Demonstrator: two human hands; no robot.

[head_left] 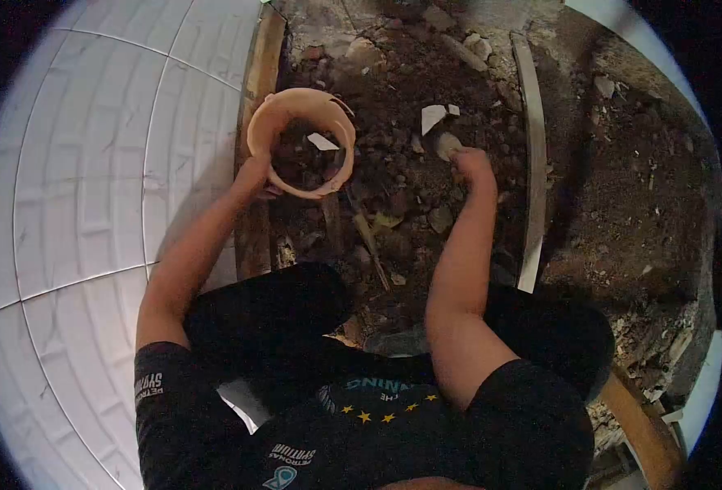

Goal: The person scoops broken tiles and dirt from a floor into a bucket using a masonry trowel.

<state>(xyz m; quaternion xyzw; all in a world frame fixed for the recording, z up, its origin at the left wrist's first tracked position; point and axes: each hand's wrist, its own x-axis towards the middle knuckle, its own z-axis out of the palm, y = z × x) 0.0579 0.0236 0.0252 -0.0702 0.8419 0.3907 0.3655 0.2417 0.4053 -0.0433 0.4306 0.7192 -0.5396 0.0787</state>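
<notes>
A peach-coloured bucket [265,126] with a broken rim stands by the wooden edge, left of centre. Inside it lie dark rubble and a white shard [323,142]. My left hand [256,175] is closed on the near left side of its rim. Out over the rubble, my right hand [472,166] has its fingers closed around a pale greyish stone-like lump [447,147]. Just beyond that lump sit a larger white tile shard [432,118] and a smaller white piece [454,109].
White tiles [83,147] cover the left side, bordered by a wooden board [263,61]. A long wooden strip [532,163] runs along the right of the dug rubble [394,163]. Beyond it lies more dirt [630,196]. A thin stick [369,245] rests near my knees.
</notes>
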